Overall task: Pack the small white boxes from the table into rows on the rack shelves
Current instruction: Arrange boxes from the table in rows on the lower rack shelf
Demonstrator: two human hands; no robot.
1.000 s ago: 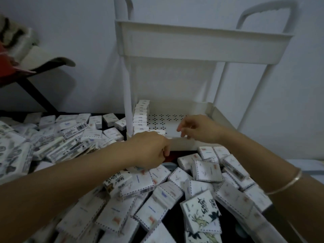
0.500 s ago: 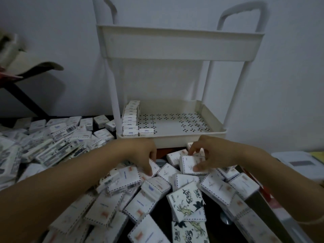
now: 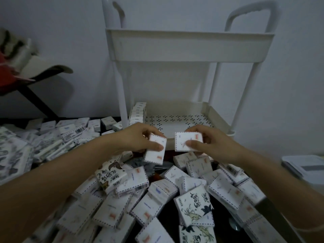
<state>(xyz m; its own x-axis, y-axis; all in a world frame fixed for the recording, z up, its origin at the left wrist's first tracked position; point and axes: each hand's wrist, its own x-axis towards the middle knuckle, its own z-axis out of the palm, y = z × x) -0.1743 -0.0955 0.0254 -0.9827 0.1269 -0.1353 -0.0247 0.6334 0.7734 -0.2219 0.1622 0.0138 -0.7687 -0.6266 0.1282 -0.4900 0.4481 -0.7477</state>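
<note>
My left hand (image 3: pixel 140 139) grips one small white box (image 3: pixel 155 151), lifted above the pile and tilted. My right hand (image 3: pixel 208 142) pinches another white box (image 3: pixel 184 142), thumb on its face. Both boxes hang just in front of the white rack's lower shelf (image 3: pixel 178 123). That shelf has a perforated floor, and a row of white boxes (image 3: pixel 138 113) stands along its left side. A heap of loose white boxes (image 3: pixel 157 195) covers the dark table below my hands. The rack's upper shelf (image 3: pixel 189 44) shows only its outer wall.
More white boxes (image 3: pixel 52 137) lie spread over the table's left half. A dark stand with a red thing and cloth (image 3: pixel 21 71) sits at the far left. A pale flat device (image 3: pixel 305 163) lies at the right edge. The wall is close behind the rack.
Both hands went down from the shelf's front into the pile, and each has now come up holding one white box in front of the lower shelf.
</note>
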